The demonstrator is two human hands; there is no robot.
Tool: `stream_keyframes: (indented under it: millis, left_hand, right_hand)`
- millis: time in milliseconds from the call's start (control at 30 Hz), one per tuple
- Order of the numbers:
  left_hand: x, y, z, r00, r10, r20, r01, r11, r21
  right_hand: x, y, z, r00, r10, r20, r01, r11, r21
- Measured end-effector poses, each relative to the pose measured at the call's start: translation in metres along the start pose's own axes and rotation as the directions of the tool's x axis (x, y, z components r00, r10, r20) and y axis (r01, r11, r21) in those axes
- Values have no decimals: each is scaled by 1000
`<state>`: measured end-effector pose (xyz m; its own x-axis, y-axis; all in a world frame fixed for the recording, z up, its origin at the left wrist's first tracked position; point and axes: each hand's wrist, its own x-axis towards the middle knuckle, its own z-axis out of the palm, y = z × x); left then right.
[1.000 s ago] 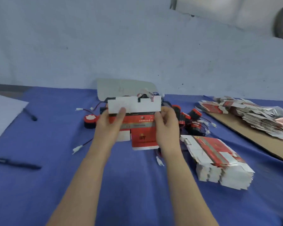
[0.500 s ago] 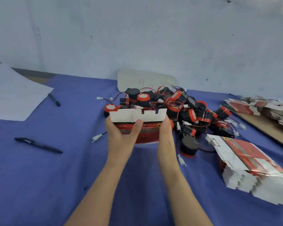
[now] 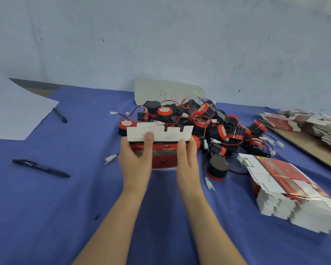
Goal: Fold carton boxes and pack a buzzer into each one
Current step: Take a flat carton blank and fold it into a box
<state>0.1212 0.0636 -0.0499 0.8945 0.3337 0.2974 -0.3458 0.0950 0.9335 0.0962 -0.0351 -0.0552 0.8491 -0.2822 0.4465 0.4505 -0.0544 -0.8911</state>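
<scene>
Both hands hold one red and white carton box (image 3: 163,152) above the blue cloth, its white notched flaps pointing up and away from me. My left hand (image 3: 136,159) grips its left end, thumb across the front. My right hand (image 3: 186,161) grips the right end, thumb up on the front face. Just behind the carton lies a heap of black and red buzzers (image 3: 204,121) with red wires and white plugs. One buzzer (image 3: 217,167) stands apart to the right of my right hand.
A stack of flat cartons (image 3: 287,188) lies at the right. More flat cartons (image 3: 304,123) sit on a brown board at the far right. Two black pens (image 3: 40,168) (image 3: 60,115) and a white sheet (image 3: 13,109) lie at the left. A numbered white card (image 3: 168,92) leans on the wall.
The view tipped down and the buzzer heap came into sight. The carton went from a flat spread blank to a narrower shape held between both hands, lower and nearer the heap.
</scene>
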Motion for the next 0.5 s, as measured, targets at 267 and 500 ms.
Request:
stream_keyframes:
  millis: [267, 500]
  left_hand:
    - [-2, -4, 6, 972, 58, 227, -36, 994, -101]
    - [-6, 0, 9, 910, 16, 415, 83, 972, -218]
  right_hand:
    - [-1, -5, 5, 998, -47, -47, 46, 999, -26]
    - [1, -4, 2, 999, 26, -46, -27, 999, -18]
